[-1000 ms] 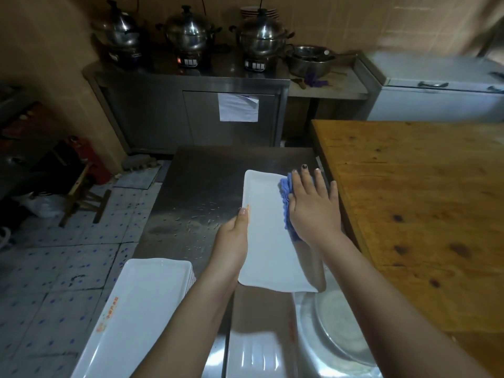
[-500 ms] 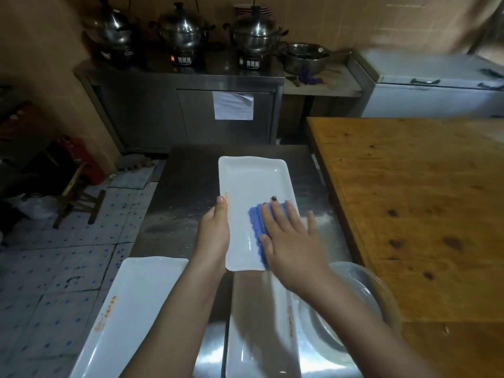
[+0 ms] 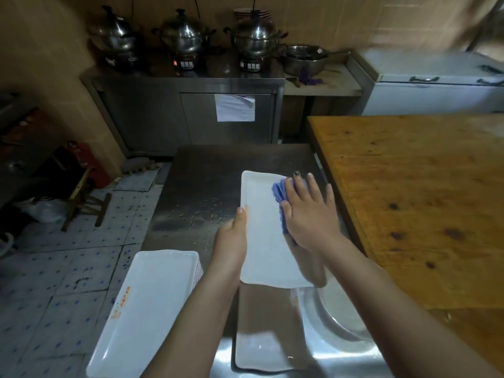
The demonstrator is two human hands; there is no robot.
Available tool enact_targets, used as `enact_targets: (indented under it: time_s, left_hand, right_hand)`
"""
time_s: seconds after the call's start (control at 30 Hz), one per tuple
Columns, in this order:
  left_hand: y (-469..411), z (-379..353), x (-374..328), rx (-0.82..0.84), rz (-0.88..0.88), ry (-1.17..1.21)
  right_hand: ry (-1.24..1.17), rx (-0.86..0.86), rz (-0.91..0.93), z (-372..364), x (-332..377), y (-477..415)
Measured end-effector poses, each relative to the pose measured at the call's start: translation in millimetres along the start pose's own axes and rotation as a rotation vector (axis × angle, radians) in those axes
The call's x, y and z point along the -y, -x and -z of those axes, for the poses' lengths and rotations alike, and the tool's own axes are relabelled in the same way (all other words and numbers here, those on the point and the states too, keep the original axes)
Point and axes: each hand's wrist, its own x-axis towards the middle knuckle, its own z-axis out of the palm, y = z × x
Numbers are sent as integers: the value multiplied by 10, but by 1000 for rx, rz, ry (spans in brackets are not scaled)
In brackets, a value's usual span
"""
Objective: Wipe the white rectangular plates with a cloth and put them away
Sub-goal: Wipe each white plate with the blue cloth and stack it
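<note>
The held plate [image 3: 261,241] is white, smooth and glossy; ceramic or plastic cannot be told. The cloth [image 3: 278,192] is blue ribbed fabric, matt. The steel table [image 3: 201,175] is brushed metal with a dull sheen, scuffed and flecked with pale specks. The stacked plates [image 3: 152,304] show the same glossy white, with orange print on the top one. The lower plate [image 3: 261,350] is white and reflective. The basin [image 3: 341,326] is polished metal. The wooden table [image 3: 409,192] is bare matt timber with dark knots. The 3 pots [image 3: 185,36] are mirror-bright metal. The cabinet [image 3: 152,115] is brushed metal and carries a white paper sheet [image 3: 235,108]. The floor tiles [image 3: 54,268] are worn and stained.
</note>
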Motion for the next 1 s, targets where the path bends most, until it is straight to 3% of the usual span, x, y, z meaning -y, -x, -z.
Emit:
enact_targets:
  time_s: [0.2, 0.3, 0.47, 0.53, 0.77, 0.9, 1.0]
  left_hand:
    - [8, 132, 30, -68, 1, -58]
    - [98, 104, 84, -35, 4, -62]
    - [219, 220, 102, -25, 19, 24]
    - [242, 304, 120, -30, 18, 37]
    - [380, 514, 240, -55, -26, 49]
    - [438, 578, 348, -48, 0, 75]
    - [456, 584, 497, -27, 47, 75]
  right_hand:
    - [-248, 100, 203, -173, 456, 722]
    - [-180, 39, 231, -87, 497, 567]
    - [-3, 31, 9, 19, 221, 416]
    - [20, 11, 23, -36, 245, 655]
    - [-311, 26, 139, -42, 711, 1144]
    - [-604, -13, -19, -16, 733, 1321]
    - [-574, -4, -175, -81, 714, 1405]
